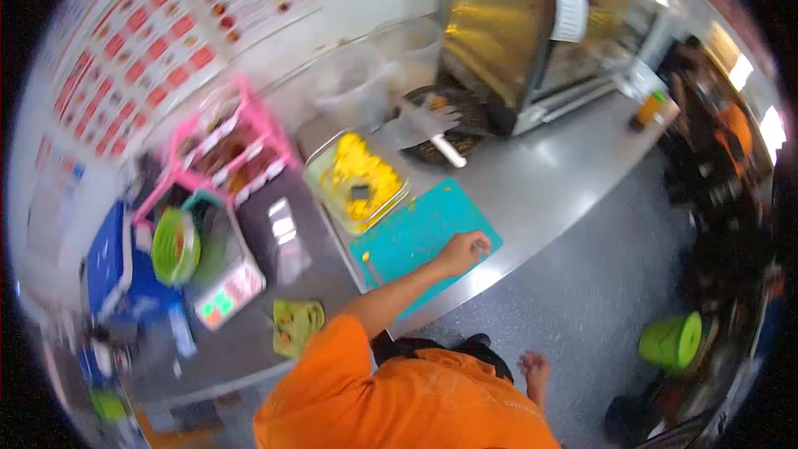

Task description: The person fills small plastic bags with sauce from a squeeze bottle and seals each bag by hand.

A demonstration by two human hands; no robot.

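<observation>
My left hand [464, 254] is over the near right edge of a teal cutting board [428, 229], fingers curled together; whether anything small is inside them is hidden. A few yellow bits lie on the board. Beside it, a clear rectangular container [320, 168] holds yellow chunks [359, 168] with a small dark object [360, 193] on top. My right hand [534, 367] hangs low at my side, away from the counter, with its fingers loosely apart and nothing seen in it. Beyond the board, a white-handled tool [449, 151] rests by a dark round tray [465, 145].
A glass-fronted cabinet [532, 50] stands at the back of the steel counter [557, 162]. To the left are a pink basket [287, 145], a green strainer [173, 249], a scale [231, 293] and a blue cooler [125, 258]. A green bin [669, 341] is on the floor; people are at far right.
</observation>
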